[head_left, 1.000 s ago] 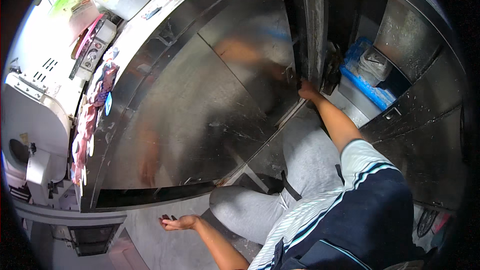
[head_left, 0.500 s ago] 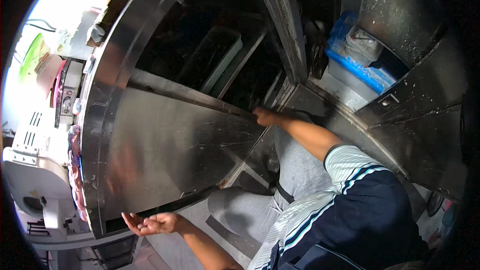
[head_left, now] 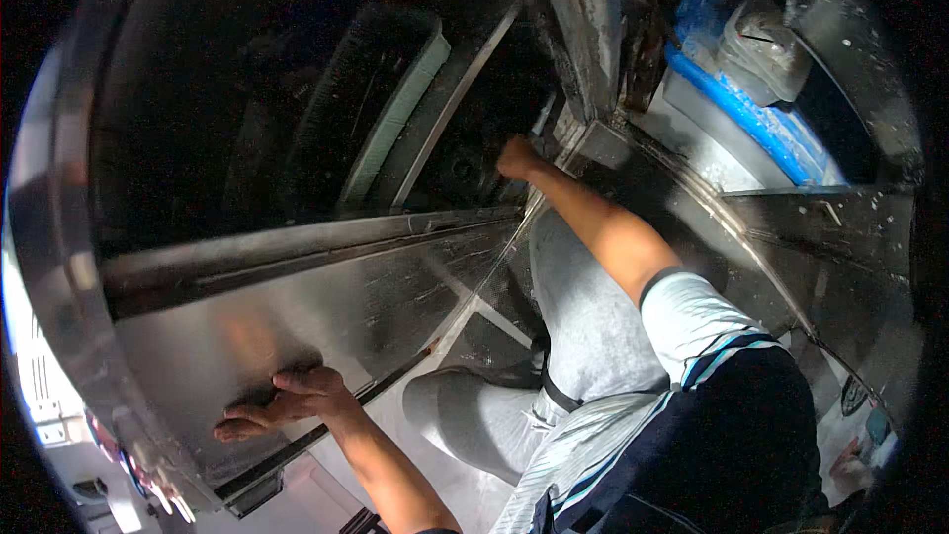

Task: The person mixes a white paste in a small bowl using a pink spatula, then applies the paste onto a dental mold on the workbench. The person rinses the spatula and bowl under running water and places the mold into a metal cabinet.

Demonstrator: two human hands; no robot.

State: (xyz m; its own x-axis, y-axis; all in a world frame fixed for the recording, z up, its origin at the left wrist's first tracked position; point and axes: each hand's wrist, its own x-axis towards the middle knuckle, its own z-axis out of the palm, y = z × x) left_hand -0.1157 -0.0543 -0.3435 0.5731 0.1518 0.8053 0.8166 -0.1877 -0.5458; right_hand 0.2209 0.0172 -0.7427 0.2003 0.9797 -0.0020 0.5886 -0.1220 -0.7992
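Note:
My left hand is at the lower left, fingers stretched out and apart, with nothing in it. It is close to a smooth metal panel on the front of a steel cabinet; whether it touches the panel I cannot tell. My right hand reaches to the right end of the dark cabinet opening, beyond the panel's edge. Its fingers look curled in, and shadow hides whatever they may hold. Inside the opening, left of that hand, lies a long container with a pale green side.
A metal post stands just beyond my right hand. To its right, a second compartment holds a blue-rimmed bin with a whitish bag on it. My bent grey-trousered legs are close to the cabinet front.
My view has moved closer to the cabinet opening. My right hand has gone from the panel's edge to farther in. My left hand has come in front of the panel, fingers spread wider.

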